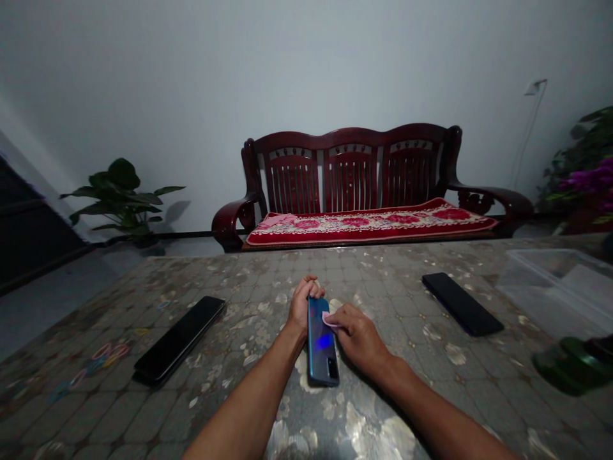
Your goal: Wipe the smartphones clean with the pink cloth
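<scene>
Both hands are working at the centre of the worktop (393,409), close together w/ one blue phone (322,345) lying flat between them, back side up, long axis running away from the person. The left hand (302,305) is curling round the far end of that phone, fingers folded over the top edge, clamping it in place. The right hand (358,337) is sitting just right of the phone's upper half, fingertips closed on a small pink cloth (328,319) and pressing it against the phone's right edge (cloth is tiny, can't tell the material for sure). A blue-violet glare spot is showing mid-phone, and the camera block is sitting at the near end, approx. between the two wrists.

Well off to the left of the left hand, a long black phone (179,340) is lying screen up at an angle; beyond it, further left, some coloured rubber bands (103,358) are scattered. To the right of the right hand & a bit further away, another black phone (462,303) is lying flat. Further right again, a clear plastic tub (550,287) is standing, and nearer the person a dark green object (572,365) is blurring out at the edge.

Past the hands, across the room, a wooden bench (354,172) w/ a red cushion (373,225) is standing against the wall, w/ a leafy plant (119,198) left of it and purple flowers (594,179) right.
</scene>
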`<state>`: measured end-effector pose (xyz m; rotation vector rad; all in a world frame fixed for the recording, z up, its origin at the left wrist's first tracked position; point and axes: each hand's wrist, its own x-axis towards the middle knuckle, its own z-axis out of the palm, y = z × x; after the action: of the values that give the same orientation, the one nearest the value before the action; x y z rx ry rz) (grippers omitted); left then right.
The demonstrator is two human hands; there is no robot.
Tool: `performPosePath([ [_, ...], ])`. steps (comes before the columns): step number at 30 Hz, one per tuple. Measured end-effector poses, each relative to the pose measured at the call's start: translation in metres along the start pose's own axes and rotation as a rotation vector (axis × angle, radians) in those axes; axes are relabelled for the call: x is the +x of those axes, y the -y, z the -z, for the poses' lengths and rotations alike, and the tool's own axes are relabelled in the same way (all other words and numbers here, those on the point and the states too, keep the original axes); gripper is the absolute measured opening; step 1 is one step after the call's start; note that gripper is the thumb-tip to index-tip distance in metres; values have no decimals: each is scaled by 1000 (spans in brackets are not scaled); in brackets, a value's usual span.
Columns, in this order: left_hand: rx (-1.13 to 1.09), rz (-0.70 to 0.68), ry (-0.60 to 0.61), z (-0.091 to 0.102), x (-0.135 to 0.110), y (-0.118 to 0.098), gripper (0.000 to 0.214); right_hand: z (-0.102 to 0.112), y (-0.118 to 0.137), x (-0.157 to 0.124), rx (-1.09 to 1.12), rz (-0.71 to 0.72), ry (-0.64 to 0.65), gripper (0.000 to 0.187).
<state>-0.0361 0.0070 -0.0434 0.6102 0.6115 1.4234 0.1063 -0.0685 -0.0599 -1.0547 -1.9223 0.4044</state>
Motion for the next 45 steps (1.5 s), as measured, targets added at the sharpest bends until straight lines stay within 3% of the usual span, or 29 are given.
performPosePath([
  [8,42,-52,-2,-1,-1,-10,20,1,8,-3,70,-7,-59,25],
  [12,49,-72,-19,-4,-3,-11,20,1,26,-7,178,141,-3,26],
  [16,66,-64,-4,-9,-8,-10,18,-2,28,-1,170,181,-71,27],
  [20,99,-44,21,-13,-12,-7,18,-10,10,13,39,52,-155,26],
  [24,183,-54,-9,-16,-15,-3,21,-10,-4,20,65,-101,-77,32],
  [26,275,-72,-30,-17,-17,-3,21,-4,-8,20,187,-228,36,26],
  [28,402,-92,-33,-21,-18,-2,21,6,-12,21,365,-445,104,16],
  [30,534,-85,-30,-25,-18,-1,20,16,-15,22,555,-679,20,11],
  [32,668,-43,-39,-30,-15,3,19,26,-16,24,780,-772,-63,18],
  [36,841,49,-66,-36,-5,14,24,34,-15,23,954,-859,-149,22],
  [41,891,135,-67,-32,9,22,33,34,-18,19,889,-841,-249,24],
  [45,913,219,-56,-27,17,24,38,31,-28,16,775,-789,-254,28],
])
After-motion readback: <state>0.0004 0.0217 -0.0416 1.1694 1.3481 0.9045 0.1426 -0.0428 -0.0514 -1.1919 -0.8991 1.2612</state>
